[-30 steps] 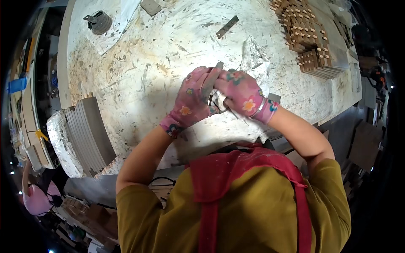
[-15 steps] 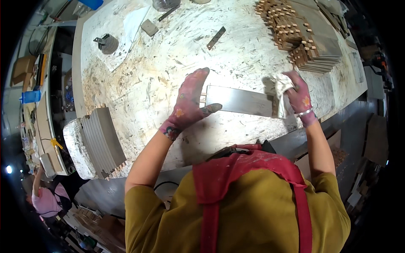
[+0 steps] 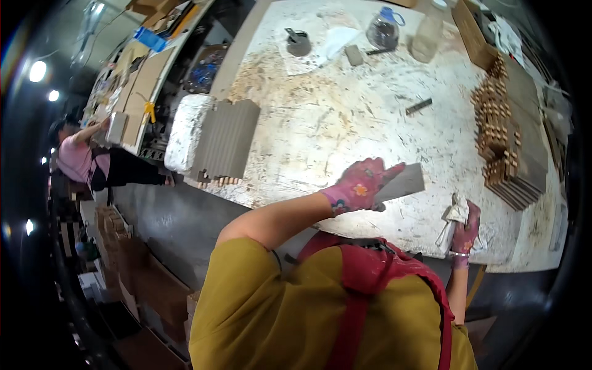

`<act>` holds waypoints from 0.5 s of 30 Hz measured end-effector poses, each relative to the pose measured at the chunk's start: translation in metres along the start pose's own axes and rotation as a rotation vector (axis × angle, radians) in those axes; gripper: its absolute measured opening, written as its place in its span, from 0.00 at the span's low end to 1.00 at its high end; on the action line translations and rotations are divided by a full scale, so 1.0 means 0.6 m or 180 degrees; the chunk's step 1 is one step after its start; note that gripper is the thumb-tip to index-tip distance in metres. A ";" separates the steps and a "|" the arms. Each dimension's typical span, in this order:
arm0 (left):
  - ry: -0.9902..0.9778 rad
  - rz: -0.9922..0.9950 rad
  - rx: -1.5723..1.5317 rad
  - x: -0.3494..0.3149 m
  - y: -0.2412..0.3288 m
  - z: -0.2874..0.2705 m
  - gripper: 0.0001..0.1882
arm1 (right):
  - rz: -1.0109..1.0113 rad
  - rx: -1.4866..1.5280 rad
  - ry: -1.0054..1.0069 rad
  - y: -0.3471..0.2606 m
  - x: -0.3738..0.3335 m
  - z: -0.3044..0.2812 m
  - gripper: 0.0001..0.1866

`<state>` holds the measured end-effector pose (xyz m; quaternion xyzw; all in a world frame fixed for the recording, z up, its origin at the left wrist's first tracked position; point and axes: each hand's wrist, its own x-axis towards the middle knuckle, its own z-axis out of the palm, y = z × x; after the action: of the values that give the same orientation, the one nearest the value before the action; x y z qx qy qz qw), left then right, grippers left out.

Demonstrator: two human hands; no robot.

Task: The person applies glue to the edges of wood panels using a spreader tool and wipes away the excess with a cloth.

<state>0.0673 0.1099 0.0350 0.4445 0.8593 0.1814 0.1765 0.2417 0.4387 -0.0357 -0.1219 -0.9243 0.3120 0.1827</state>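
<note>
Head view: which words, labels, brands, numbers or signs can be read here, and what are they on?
None can be read.
Metal strip: any marks are too small to make out.
Jug and bottle: no legible lettering.
Board at the left hand: plain grey, no lettering visible.

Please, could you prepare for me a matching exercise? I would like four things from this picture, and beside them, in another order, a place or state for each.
Things:
1. Left hand
2. Right hand
3. Jug with blue handle
4. Pile of pegged boards

Places and states:
A. On the right side of the table
B. Holding a white cloth
C. Toward the table's far edge
D. Holding a grey board

Right pairs: 1-D, 2-B, 3-C, 4-A
</note>
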 end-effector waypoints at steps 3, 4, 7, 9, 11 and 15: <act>-0.0085 -0.0845 -0.0478 -0.063 -0.037 -0.024 0.53 | -0.0058 0.0006 0.0051 -0.027 0.010 0.004 0.18; -0.0086 -0.1082 -0.0804 -0.086 -0.077 -0.013 0.51 | -0.0063 0.0002 0.0098 -0.032 0.011 0.002 0.17; 0.0784 -0.1520 -0.0082 -0.163 -0.124 -0.066 0.40 | -0.0163 -0.0030 0.0032 -0.021 0.017 -0.001 0.20; 0.0882 -0.2102 0.1204 -0.200 -0.142 -0.117 0.38 | -0.0210 -0.0169 0.0025 -0.010 0.015 0.000 0.23; 0.1273 -0.1958 0.2367 -0.255 -0.209 -0.120 0.29 | -0.0102 -0.0080 -0.0075 -0.021 0.022 -0.009 0.23; 0.1185 -0.1668 0.2756 -0.240 -0.214 -0.147 0.32 | -0.0148 -0.0302 -0.0347 -0.042 0.000 -0.048 0.29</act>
<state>0.0144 -0.0921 0.0724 0.2077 0.9543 -0.1638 -0.1389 0.2506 0.4343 0.0012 -0.0918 -0.9493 0.2697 0.1333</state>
